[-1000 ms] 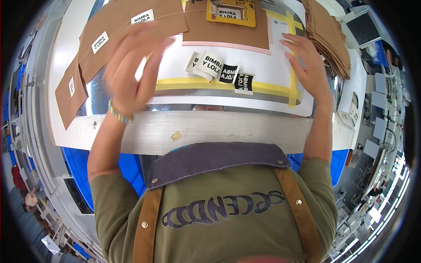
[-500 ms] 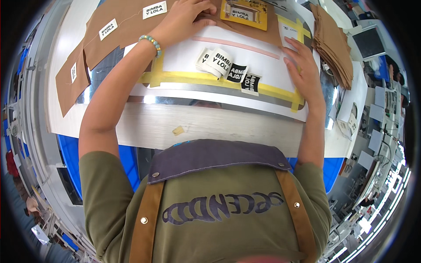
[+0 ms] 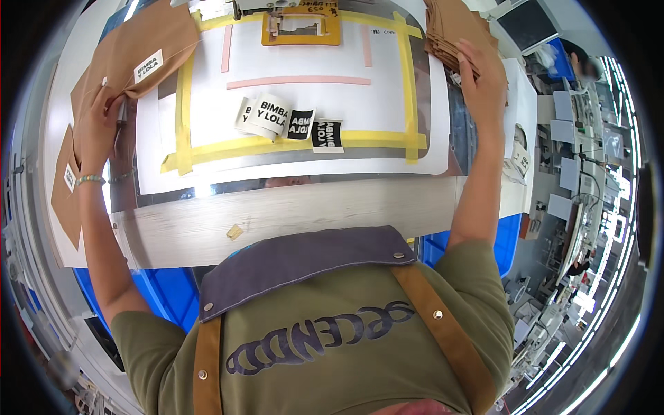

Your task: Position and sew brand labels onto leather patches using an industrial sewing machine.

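Observation:
At the far left, my left hand [image 3: 100,128] has its fingers closed on the near edge of a brown fabric piece [image 3: 131,52] with a white woven label [image 3: 148,65] on it. Another brown piece [image 3: 61,197], also labelled, hangs down beside that wrist. At the right, my right hand [image 3: 481,76] has its fingers bent at the near edge of a stack of brown pieces [image 3: 453,28]. Between the hands lies a white template sheet [image 3: 339,107] framed in yellow tape, with pink strips. Loose white labels [image 3: 268,114] and black labels [image 3: 327,136] rest near its front.
A sewing machine's yellow plate [image 3: 304,36] sits at the top centre, with metal machine parts above it. Blue bins [image 3: 162,294] stand under the table's front edge [image 3: 297,211]. A dark monitor [image 3: 528,26] is at the upper right; more labels [image 3: 519,159] lie below it.
My left hand has moved left with the labelled brown fabric, uncovering the template and its pink strips. My right hand has left the template's right edge for the brown stack. The view has shifted.

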A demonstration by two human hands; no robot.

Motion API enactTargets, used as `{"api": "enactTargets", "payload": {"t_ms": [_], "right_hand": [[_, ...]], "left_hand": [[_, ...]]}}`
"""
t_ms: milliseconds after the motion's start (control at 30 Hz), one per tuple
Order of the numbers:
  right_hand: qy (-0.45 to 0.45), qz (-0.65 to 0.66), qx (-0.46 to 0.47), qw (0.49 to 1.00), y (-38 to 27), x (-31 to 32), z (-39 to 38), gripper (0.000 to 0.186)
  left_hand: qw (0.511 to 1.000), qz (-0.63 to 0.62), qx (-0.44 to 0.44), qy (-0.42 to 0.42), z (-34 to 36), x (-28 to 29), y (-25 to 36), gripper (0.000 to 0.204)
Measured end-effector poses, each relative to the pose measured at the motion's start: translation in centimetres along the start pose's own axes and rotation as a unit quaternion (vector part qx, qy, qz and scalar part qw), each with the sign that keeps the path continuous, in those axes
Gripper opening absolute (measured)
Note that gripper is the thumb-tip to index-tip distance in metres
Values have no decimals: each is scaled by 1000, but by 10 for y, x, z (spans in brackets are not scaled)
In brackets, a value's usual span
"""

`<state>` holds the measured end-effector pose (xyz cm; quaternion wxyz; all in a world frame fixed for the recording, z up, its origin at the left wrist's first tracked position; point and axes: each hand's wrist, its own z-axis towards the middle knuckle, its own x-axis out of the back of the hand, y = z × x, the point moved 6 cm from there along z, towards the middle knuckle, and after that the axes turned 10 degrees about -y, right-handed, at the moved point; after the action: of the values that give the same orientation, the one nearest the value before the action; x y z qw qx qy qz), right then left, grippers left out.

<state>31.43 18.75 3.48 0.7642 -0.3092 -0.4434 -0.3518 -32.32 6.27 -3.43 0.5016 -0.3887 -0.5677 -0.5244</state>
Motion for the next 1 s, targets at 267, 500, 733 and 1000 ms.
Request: {"api": "enactTargets", "payload": {"t_ms": [267,500,733,1000], "right_hand": [[-50,-142,-24,988,48,-20,26,20],[-76,144,-197,967,111,-21,26,28],[21,88,-135,987,80,-15,31,20],[-105,-111,237,959,-87,-73,31,22]], "left_hand": [[980,59,-145,122,-28,34,70,42],[943,-134,-301,44,-37,21,160,32],[922,-175,-345,-37,-38,4,202,26],[876,-231,-421,-50,-26,3,244,32]]}}
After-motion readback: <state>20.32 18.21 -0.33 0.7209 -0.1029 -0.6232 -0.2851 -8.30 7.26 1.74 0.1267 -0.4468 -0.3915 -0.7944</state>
